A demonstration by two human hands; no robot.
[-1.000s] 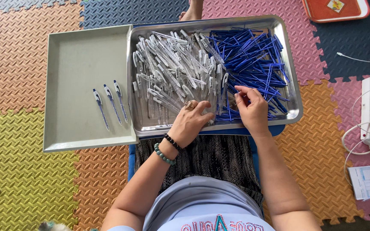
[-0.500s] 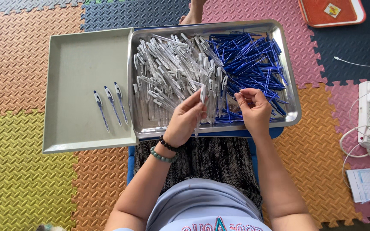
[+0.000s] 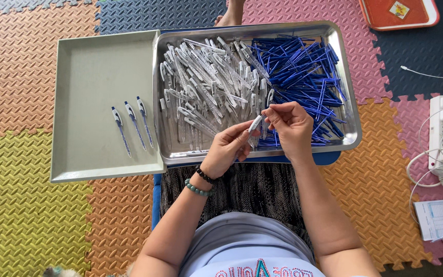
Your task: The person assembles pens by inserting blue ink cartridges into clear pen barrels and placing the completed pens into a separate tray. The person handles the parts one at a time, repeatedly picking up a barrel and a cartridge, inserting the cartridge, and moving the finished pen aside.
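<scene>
You are holding a clear pen barrel [image 3: 255,123] between your left hand [image 3: 230,147] and right hand [image 3: 292,124], both pinching it, above the steel tray's [image 3: 348,82] near edge, keeping loose barrels [image 3: 208,82] and blue refills [image 3: 298,72] within reach, three finished pens [image 3: 132,125] lying apart in the grey tray [image 3: 93,72].

Three assembled blue-and-clear plastic pens [image 3: 133,127], two trays, one shiny steel tray [image 3: 348,92], one grey-green plastic tray [image 3: 93,72], two bare hands [image 3: 229,147]

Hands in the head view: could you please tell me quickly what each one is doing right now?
Left hand: closed on a clear plastic pen barrel.
Right hand: fingertips pinched at the barrel's upper end; whether it holds anything separate cannot be told.
</scene>
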